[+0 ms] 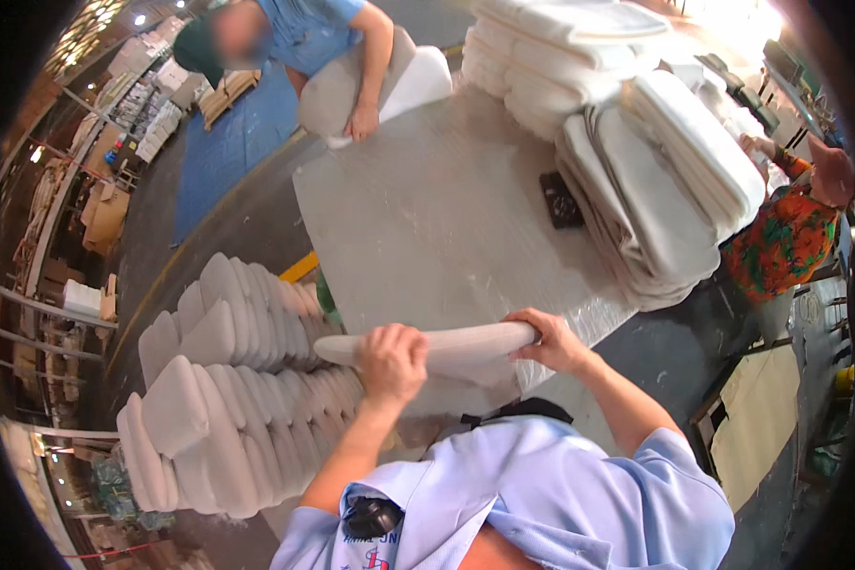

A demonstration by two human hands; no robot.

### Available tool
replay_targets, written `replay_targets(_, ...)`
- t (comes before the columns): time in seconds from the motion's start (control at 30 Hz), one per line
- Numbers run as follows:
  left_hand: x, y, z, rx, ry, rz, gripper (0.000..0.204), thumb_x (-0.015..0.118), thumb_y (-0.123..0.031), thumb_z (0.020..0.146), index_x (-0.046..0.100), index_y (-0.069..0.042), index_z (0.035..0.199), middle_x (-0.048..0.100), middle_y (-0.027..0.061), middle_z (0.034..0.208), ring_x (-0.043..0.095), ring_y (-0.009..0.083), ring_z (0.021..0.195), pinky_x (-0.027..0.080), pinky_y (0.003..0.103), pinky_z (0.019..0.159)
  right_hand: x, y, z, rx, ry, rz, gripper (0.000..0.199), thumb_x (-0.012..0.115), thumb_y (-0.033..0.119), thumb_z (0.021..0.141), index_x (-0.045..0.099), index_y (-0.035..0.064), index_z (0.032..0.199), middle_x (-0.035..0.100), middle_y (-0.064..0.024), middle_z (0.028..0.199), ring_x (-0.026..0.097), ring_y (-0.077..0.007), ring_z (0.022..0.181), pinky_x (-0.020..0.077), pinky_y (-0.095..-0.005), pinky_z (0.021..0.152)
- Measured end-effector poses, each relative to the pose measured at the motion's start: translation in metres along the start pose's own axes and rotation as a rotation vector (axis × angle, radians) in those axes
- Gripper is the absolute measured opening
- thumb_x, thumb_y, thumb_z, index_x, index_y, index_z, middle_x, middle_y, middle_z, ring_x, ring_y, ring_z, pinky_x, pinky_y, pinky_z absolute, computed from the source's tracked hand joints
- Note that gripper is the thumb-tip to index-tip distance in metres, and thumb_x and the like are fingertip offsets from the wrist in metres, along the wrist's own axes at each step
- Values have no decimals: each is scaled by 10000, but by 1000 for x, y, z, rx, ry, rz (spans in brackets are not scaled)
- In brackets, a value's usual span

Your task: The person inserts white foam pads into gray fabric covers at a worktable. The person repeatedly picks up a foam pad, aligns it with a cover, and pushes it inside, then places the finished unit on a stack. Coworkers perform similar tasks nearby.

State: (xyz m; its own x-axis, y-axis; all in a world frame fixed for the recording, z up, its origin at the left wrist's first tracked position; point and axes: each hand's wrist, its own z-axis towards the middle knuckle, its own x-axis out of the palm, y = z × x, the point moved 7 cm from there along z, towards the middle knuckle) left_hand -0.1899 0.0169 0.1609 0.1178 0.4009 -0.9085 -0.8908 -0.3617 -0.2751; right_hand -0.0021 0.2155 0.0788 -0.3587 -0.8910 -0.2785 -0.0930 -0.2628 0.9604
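1. Foam cushion pad (446,347), long, flat, off-white: held edge-on at the near edge of the surface (427,218), level, just ahead of the person's chest.
2. Left hand (390,361) clenched over the pad's middle-left, fingers wrapped across the top. Right hand (553,342) grasping the pad's right end, thumb side toward the surface.
3. Judgement on handling: foam is soft and will sag or fold; a grip spread toward both ends, kept level, should hold it flat. The left end overhangs beyond the left hand, so it may droop.
4. Containers: none visible. Stock sits loose in stacks: rows of shaped foam pieces (228,389) to the person's left, below the surface; stacked white cushions (655,180) on the far right of the surface.
5. A co-worker in a blue shirt (313,28) holds another cushion (389,81) at the far edge.
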Motion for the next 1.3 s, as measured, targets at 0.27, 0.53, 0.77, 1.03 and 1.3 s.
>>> replay_targets(0.27,-11,82,-28,-192,-84,22,280,552,-261,1039,760,-77,999,763,91,1101,657,358,1149,366,581,1146,14,-34,-11,32,-30,4,661,938,141,747,665,127,1348,752,-93,1224,723,-310,1162,571,-410,1016)
replay_targets(0.53,-25,165,-67,-630,-93,-321,280,643,-226,993,788,13,1018,756,172,1174,677,310,1151,492,381,1041,33,-79,-26,87,-79,-28,567,856,88,790,696,116,1333,745,-88,1307,713,-293,1219,553,-388,1064)
replay_targets(0.77,-30,158,-121,-933,-277,-512,315,639,-250,1024,768,34,979,754,87,960,641,181,920,485,322,892,23,-82,-23,218,-37,42,514,827,107,831,695,88,1327,744,-128,1317,706,-320,1242,560,-411,1052)
replay_targets(1.03,-19,133,-188,-1087,-310,-485,337,607,-267,1064,761,32,1047,758,112,1024,660,224,974,495,352,923,5,-63,18,105,75,-192,494,786,133,852,684,78,1331,741,-169,1265,689,-372,1219,549,-440,1032)
replay_targets(1.3,-8,133,-213,-1249,-166,-677,391,602,-280,1087,696,41,1289,704,138,1296,635,245,1166,472,369,1040,-24,-80,-20,951,-96,481,612,639,324,1077,461,12,1571,662,-183,1369,706,-268,1138,649,-445,861)
